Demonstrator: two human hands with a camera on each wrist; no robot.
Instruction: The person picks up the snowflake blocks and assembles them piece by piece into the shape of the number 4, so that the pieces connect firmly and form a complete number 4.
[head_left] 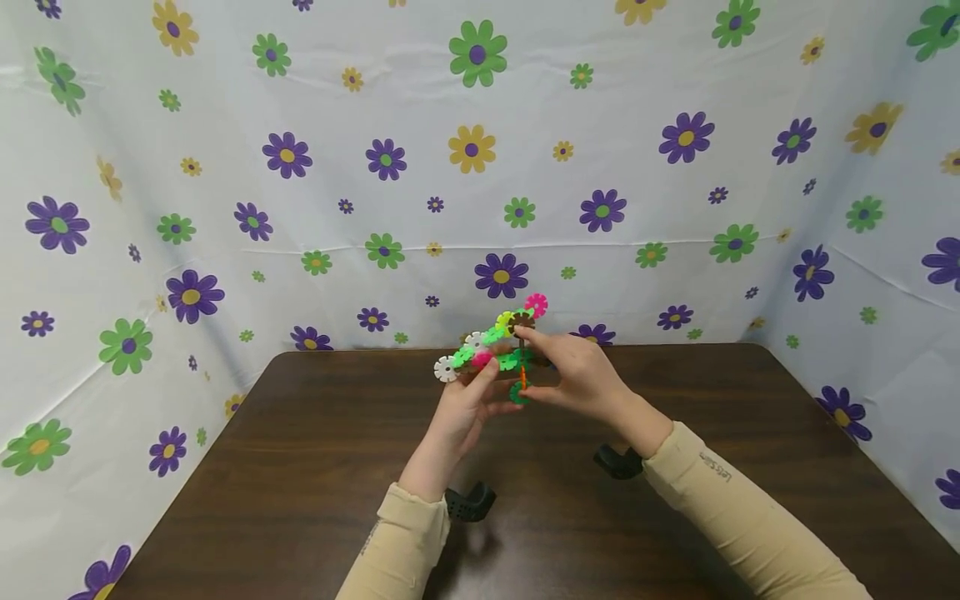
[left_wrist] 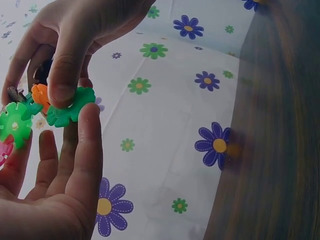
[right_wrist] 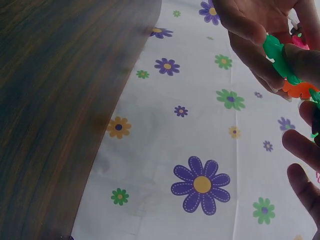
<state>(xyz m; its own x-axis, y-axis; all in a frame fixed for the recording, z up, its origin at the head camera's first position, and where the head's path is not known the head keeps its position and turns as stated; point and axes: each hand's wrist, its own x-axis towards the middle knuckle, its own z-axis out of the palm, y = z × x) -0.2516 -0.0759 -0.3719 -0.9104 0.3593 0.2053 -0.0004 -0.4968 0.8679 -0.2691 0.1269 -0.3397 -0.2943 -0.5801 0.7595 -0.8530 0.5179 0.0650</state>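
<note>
A linked build of notched plastic discs is held up above the far part of the table. My left hand (head_left: 459,410) grips it from below, its thumb by a pink disc (head_left: 482,359) and a white disc (head_left: 445,368) at the left end. My right hand (head_left: 588,375) pinches its right side, fingers at a brown disc (head_left: 521,320) and thumb at a lower green disc (head_left: 517,392). An orange disc (left_wrist: 41,96) joins that green disc (left_wrist: 62,116) in the left wrist view. Another pink disc (head_left: 536,305) tops the build. Fingers partly hide the middle discs.
The dark wood table (head_left: 337,467) spreads below both hands. A white flower-print sheet (head_left: 420,100) hangs behind it and along both sides. Black wrist mounts (head_left: 470,502) sit under the cuffs of the tan sleeves (head_left: 738,508).
</note>
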